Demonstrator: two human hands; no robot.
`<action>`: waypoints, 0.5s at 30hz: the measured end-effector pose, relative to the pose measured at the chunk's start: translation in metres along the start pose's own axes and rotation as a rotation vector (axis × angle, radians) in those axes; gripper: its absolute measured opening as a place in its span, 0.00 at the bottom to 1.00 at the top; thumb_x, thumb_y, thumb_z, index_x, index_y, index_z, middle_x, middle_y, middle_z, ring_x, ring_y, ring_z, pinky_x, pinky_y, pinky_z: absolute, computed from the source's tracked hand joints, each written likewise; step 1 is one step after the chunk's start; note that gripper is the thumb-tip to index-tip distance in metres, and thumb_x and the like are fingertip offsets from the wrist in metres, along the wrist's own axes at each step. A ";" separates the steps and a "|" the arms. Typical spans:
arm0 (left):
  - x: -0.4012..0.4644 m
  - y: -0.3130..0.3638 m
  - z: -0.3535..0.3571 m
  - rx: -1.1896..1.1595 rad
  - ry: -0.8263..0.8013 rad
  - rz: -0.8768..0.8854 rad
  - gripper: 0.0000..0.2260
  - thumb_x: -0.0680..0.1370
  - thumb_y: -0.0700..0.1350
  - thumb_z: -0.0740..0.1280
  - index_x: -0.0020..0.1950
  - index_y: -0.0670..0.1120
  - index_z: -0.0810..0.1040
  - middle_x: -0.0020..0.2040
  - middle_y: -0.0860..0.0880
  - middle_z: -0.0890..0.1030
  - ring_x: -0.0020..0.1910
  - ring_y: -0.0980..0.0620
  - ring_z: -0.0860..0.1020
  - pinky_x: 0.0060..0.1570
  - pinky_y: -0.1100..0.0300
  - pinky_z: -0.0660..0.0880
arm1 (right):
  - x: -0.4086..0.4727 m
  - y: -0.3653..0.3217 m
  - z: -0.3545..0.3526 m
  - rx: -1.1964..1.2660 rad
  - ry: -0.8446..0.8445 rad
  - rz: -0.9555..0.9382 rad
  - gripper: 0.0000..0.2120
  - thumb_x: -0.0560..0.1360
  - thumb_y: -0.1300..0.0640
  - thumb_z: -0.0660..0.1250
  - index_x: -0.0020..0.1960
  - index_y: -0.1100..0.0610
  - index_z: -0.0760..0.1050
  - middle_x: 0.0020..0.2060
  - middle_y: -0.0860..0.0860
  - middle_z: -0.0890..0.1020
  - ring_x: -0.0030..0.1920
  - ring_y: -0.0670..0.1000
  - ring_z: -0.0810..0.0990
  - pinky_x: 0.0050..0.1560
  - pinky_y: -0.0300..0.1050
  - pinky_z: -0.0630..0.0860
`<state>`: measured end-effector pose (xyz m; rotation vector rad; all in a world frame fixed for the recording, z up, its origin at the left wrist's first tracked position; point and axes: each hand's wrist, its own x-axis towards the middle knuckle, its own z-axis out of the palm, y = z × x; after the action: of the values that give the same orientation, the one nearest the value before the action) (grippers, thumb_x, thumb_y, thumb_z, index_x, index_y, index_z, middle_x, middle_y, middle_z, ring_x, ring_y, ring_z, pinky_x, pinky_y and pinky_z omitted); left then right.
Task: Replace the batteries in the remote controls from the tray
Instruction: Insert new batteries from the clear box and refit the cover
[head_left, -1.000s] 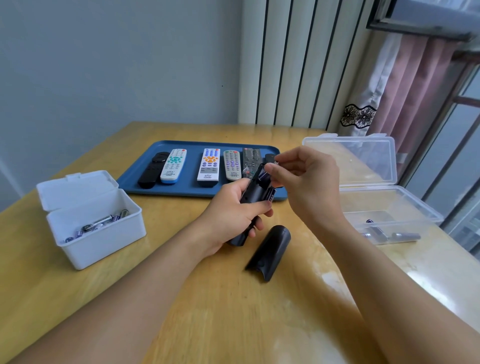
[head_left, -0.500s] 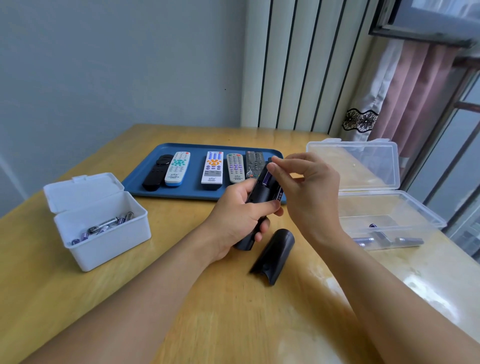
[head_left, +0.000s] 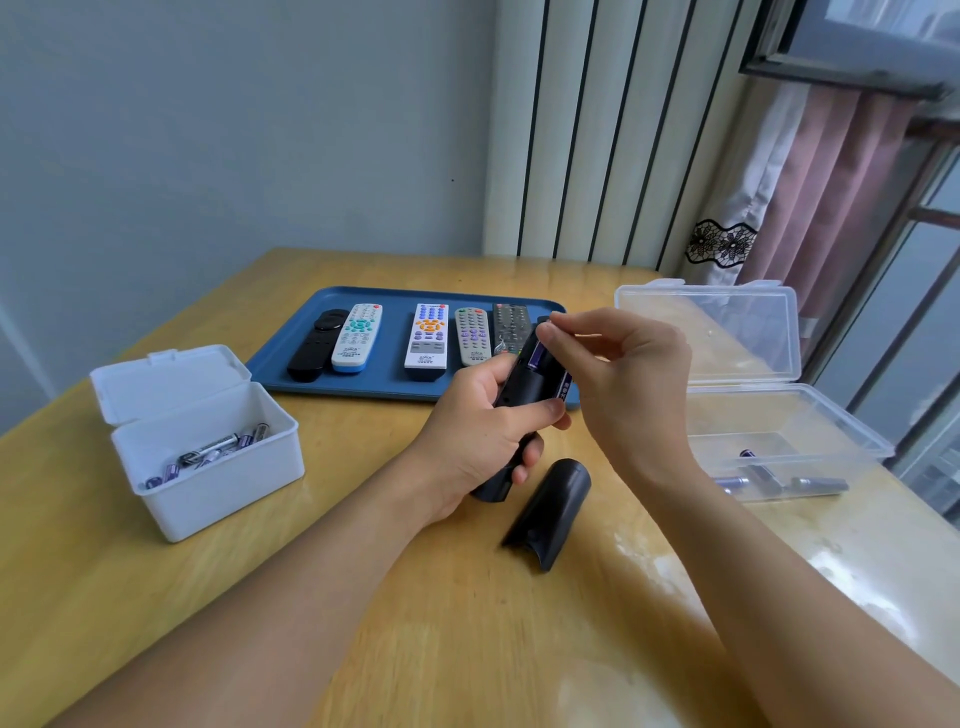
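Five remotes (head_left: 427, 339) lie side by side on a blue tray (head_left: 387, 382) on the wooden table (head_left: 311, 597), just beyond the grip, in a room with a grey wall and a pink curtain (head_left: 831, 208). The left hand (head_left: 467, 436) wraps its fingers round a black remote (head_left: 522, 387), held tilted above the table with its battery bay open and purple batteries (head_left: 537, 356) showing. The right hand (head_left: 618, 379) curls over the remote's far end, fingertips pinching at the top battery. Just below the grip the black battery cover (head_left: 553, 512) lies on the table. Left of it sits an open white box (head_left: 208, 452) of batteries; right, a clear box (head_left: 779, 441) holding a few. Bare tabletop spreads nearer the person.
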<state>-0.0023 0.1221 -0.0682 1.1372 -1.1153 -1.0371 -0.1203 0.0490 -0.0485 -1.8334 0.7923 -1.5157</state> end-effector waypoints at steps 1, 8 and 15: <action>0.000 0.000 0.000 -0.002 0.005 -0.001 0.07 0.78 0.36 0.69 0.54 0.42 0.76 0.40 0.43 0.82 0.26 0.50 0.71 0.22 0.60 0.68 | -0.001 0.001 0.001 -0.042 -0.007 -0.044 0.02 0.73 0.62 0.76 0.46 0.59 0.86 0.39 0.49 0.86 0.38 0.40 0.83 0.37 0.28 0.75; 0.002 -0.002 -0.005 0.010 0.020 0.023 0.06 0.78 0.36 0.69 0.54 0.42 0.76 0.38 0.45 0.82 0.26 0.49 0.71 0.23 0.60 0.68 | -0.005 -0.003 0.006 -0.054 -0.040 0.006 0.09 0.72 0.61 0.77 0.51 0.56 0.82 0.44 0.48 0.84 0.39 0.43 0.83 0.35 0.37 0.79; 0.004 -0.001 -0.005 0.063 -0.013 0.028 0.11 0.78 0.37 0.70 0.60 0.44 0.78 0.41 0.43 0.83 0.26 0.51 0.73 0.23 0.60 0.70 | 0.005 -0.004 -0.002 0.385 -0.076 0.482 0.08 0.77 0.58 0.72 0.54 0.59 0.81 0.44 0.54 0.85 0.44 0.51 0.82 0.48 0.49 0.77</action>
<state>0.0031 0.1188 -0.0693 1.1631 -1.1786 -0.9945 -0.1217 0.0475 -0.0418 -1.2940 0.7736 -1.1797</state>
